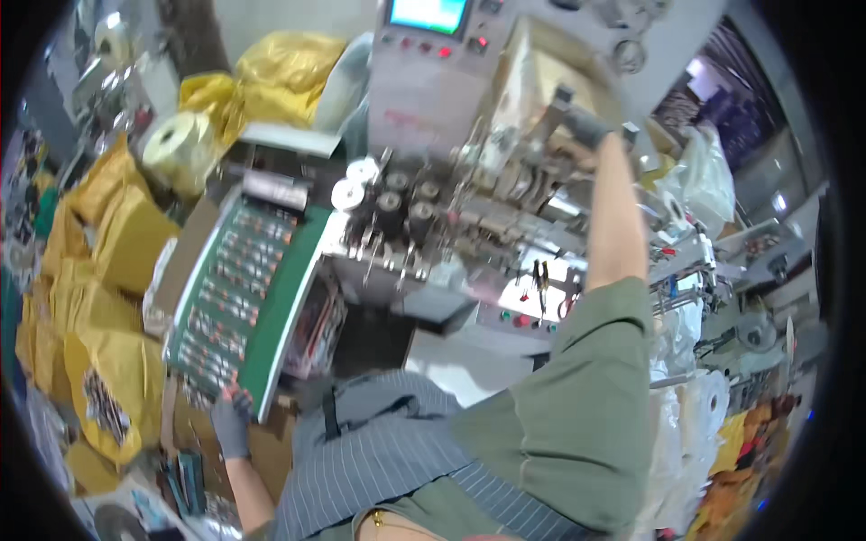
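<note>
Two grips | my left hand point(232, 424) at green belt point(296, 302), closure unclear | my right hand point(586, 129) at machine point(514, 185), blurred, can't tell

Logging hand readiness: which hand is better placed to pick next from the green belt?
Likely the left hand: its fingers are at the green belt; the right hand is away by metal machinery.

A factory workshop, shown by a machine cabinet point(419, 99) with lit screen point(428, 13); green bed point(289, 293) of small parts point(223, 304); bulging yellow sacks point(135, 248).
</note>
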### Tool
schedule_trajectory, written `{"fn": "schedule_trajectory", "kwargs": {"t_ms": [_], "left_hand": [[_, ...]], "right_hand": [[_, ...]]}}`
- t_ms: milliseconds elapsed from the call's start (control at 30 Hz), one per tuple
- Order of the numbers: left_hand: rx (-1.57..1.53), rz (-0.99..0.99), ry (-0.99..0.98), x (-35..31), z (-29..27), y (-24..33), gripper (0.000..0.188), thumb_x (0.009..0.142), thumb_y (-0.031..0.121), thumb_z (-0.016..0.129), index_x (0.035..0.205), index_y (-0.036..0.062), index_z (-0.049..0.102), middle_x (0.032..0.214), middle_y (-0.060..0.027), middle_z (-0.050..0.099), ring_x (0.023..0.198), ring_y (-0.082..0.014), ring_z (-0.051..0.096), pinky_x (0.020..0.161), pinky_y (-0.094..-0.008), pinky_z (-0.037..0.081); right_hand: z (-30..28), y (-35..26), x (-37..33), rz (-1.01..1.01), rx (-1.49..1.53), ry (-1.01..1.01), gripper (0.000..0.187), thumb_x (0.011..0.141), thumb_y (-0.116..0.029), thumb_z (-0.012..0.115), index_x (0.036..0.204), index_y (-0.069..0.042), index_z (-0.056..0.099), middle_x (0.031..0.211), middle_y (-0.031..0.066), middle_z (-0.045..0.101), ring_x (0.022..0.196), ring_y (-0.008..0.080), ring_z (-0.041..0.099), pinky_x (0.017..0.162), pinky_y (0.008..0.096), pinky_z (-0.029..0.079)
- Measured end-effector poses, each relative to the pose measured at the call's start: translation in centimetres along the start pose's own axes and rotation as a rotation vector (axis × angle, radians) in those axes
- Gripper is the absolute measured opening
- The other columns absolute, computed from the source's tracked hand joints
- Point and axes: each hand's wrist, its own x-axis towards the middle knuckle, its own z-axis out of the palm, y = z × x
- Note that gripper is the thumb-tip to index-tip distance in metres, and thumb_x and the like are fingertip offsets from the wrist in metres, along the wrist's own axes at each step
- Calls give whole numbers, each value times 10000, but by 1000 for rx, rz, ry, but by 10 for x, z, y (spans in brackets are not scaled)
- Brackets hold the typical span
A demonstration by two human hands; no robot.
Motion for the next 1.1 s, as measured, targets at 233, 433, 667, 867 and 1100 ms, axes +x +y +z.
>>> {"fn": "schedule_trajectory", "kwargs": {"t_ms": [233, 433, 667, 867, 1100], "left_hand": [[235, -58, 199, -33, -3, -10, 388, 927, 400, 497, 1018, 41, 610, 845, -50, 630, 717, -121, 598, 615, -230, 462], [502, -126, -74, -37, 3, -29, 337, 915, 316, 534, 985, -1, 623, 827, -42, 633, 699, -97, 578, 610, -212, 430], [665, -267, 38, -56, -4, -21, 325, 911, 299, 553, 1009, -6, 601, 816, -43, 627, 704, -90, 577, 616, -206, 423], [701, -311, 18, -40, 11, -13, 337, 909, 299, 558, 1054, -2, 599, 858, -51, 643, 735, -106, 600, 641, -222, 434], [775, -297, -80, -18, 21, -2, 333, 914, 275, 554, 1042, -30, 590, 841, -43, 627, 767, -103, 581, 686, -233, 447]], "right_hand": [[-95, -184, -131, 471, 1166, 583, 282, 940, -228, 456, 839, -6, 597, 650, 64, 576, 633, 160, 559, 615, 256, 462], [180, -299, -281, 746, 1236, -624, 407, 868, -254, 519, 1232, -70, 526, 853, 132, 663, 657, 251, 628, 631, 363, 511], [271, -294, -247, 278, 285, -949, 599, 836, -349, 515, 1373, -135, 360, 1059, 226, 610, 942, 378, 605, 780, 439, 487], [270, -300, -234, 103, 277, -864, 440, 807, -279, 547, 1203, -86, 530, 1091, 197, 606, 966, 357, 602, 806, 415, 485], [261, -311, -221, 680, 541, -769, 355, 798, -321, 532, 1019, -56, 614, 1024, 212, 619, 995, 351, 587, 836, 419, 464]]}}
